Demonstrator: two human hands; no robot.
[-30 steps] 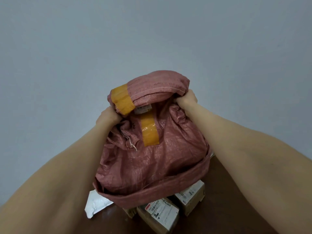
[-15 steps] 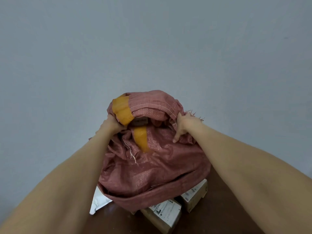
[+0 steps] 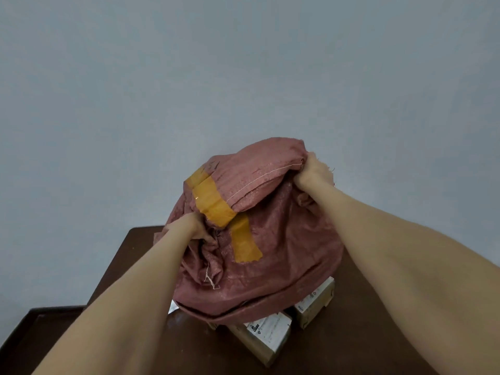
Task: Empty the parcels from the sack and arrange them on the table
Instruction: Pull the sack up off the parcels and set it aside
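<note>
Upended over the dark brown worktop (image 3: 130, 255), a sack (image 3: 284, 266) of crinkled pink woven plastic, patched with glossy orange tape (image 3: 213, 204). Left hand (image 3: 189, 228): grip closed on a bunched fold beside the tape. Labelled cardboard parcels (image 3: 267, 335) poke from under the sack's mouth, mostly hidden, print illegible; right hand (image 3: 313, 173) clutches the stitched, frayed top seam.

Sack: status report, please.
Left grip, right grip: both hold taped pinkish-red woven sack, upturned. Labelled cardboard parcels under its mouth on dark brown table. No obstruction.

Left grip (image 3: 190, 228) and right grip (image 3: 311, 174) clutch the sack (image 3: 284, 255) (orange-taped); parcels (image 3: 267, 334) lie beneath.
</note>
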